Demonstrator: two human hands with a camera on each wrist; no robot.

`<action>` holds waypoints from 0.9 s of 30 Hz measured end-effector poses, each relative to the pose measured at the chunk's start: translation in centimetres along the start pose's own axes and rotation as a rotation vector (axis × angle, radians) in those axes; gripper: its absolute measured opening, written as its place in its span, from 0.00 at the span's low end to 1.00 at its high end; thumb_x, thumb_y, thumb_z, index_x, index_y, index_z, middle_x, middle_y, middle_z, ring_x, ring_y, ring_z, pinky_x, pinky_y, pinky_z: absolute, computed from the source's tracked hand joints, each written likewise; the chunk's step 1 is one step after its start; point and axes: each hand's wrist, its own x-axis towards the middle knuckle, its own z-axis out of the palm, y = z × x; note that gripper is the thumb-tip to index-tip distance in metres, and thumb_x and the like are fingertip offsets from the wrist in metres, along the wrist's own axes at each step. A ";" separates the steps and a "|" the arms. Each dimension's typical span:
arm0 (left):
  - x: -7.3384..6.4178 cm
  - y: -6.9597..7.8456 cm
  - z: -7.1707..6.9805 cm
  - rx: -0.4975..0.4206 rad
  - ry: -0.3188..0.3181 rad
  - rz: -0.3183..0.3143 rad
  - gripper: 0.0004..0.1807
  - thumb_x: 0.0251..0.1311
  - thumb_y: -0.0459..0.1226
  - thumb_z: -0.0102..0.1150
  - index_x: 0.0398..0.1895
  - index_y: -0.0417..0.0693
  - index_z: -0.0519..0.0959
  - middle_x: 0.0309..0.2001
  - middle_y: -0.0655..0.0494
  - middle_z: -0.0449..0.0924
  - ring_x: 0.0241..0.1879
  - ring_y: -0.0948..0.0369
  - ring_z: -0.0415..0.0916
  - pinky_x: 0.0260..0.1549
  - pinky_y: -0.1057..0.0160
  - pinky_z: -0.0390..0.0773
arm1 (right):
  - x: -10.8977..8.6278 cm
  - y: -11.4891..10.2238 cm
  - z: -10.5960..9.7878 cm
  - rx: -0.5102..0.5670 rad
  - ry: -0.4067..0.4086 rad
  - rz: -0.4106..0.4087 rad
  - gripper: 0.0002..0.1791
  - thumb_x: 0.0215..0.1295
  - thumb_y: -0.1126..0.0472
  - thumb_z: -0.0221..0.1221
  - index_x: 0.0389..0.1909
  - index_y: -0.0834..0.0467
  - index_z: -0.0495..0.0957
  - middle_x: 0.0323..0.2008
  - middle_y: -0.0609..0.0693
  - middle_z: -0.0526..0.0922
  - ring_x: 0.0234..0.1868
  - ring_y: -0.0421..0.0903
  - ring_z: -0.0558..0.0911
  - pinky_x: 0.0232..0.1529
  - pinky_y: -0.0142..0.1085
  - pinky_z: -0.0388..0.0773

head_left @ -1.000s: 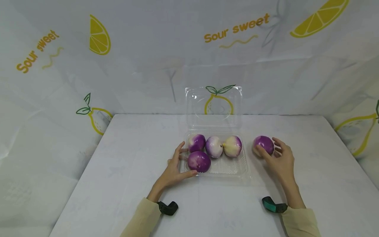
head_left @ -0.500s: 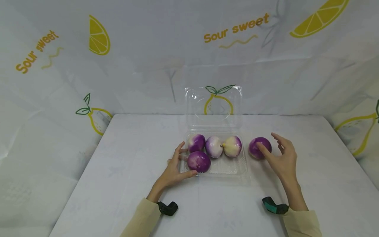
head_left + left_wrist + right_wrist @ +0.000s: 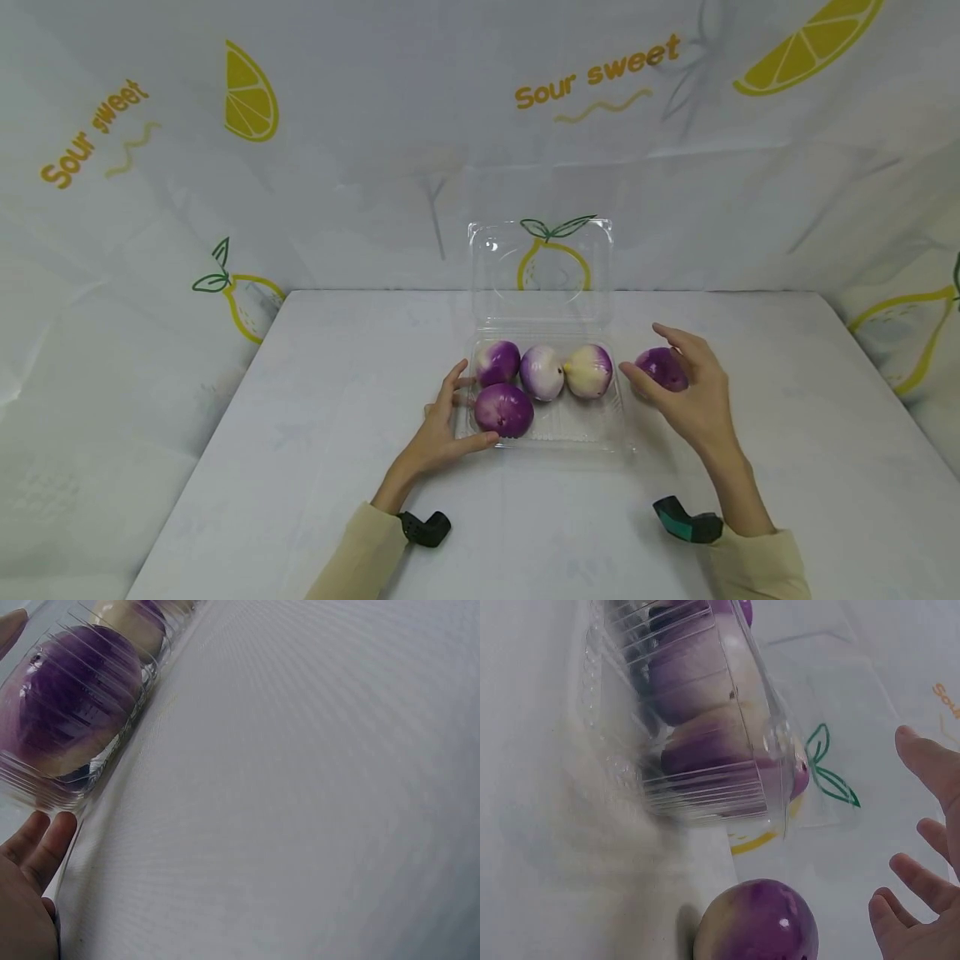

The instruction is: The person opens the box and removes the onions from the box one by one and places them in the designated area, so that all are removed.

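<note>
A clear plastic clamshell box (image 3: 573,429) stands on the table with its lid (image 3: 495,267) raised. Inside are several purple-and-white onions, among them a dark purple one (image 3: 504,410) at the front left. My left hand (image 3: 435,437) rests at the box's left front corner, thumb along the front edge; in the left wrist view two fingertips (image 3: 56,829) touch or nearly touch its side. Right of the box, another onion (image 3: 662,369) lies on the table. My right hand (image 3: 697,400) spreads around it, partly covering it in the head view; the right wrist view shows the fingers apart from this onion (image 3: 757,922).
The table (image 3: 360,358) has a white cover. Behind it hangs a white cloth (image 3: 375,167) printed with lemons and the words "Sour sweet". The raised lid stands close to that cloth. Black wrist devices (image 3: 426,528) sit at both wrists.
The onion on the right rolled slightly left, then back right and turned. My right hand lost contact with it and swung left and farther forward over it. The left hand and box stayed put.
</note>
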 end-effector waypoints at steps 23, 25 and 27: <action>0.0 0.1 0.0 0.005 0.008 0.005 0.64 0.51 0.53 0.76 0.83 0.56 0.43 0.74 0.47 0.64 0.61 0.53 0.76 0.59 0.45 0.51 | -0.2 -0.4 2.8 -0.110 -0.281 -0.157 0.40 0.45 0.65 0.80 0.63 0.66 0.77 0.64 0.66 0.77 0.66 0.66 0.72 0.58 0.60 0.73; -0.1 0.1 0.0 0.006 0.007 0.008 0.64 0.51 0.53 0.76 0.83 0.56 0.42 0.74 0.47 0.64 0.61 0.53 0.75 0.59 0.45 0.51 | -0.1 -0.4 2.9 -0.115 -0.297 -0.156 0.40 0.45 0.65 0.80 0.63 0.66 0.76 0.64 0.68 0.76 0.67 0.68 0.71 0.60 0.66 0.69; -0.1 0.1 0.0 0.007 0.007 0.008 0.64 0.51 0.53 0.76 0.83 0.56 0.42 0.74 0.47 0.64 0.61 0.53 0.75 0.60 0.44 0.51 | 0.0 -0.3 3.2 -0.123 -0.312 -0.157 0.40 0.46 0.65 0.79 0.63 0.67 0.76 0.64 0.69 0.76 0.67 0.69 0.70 0.63 0.69 0.64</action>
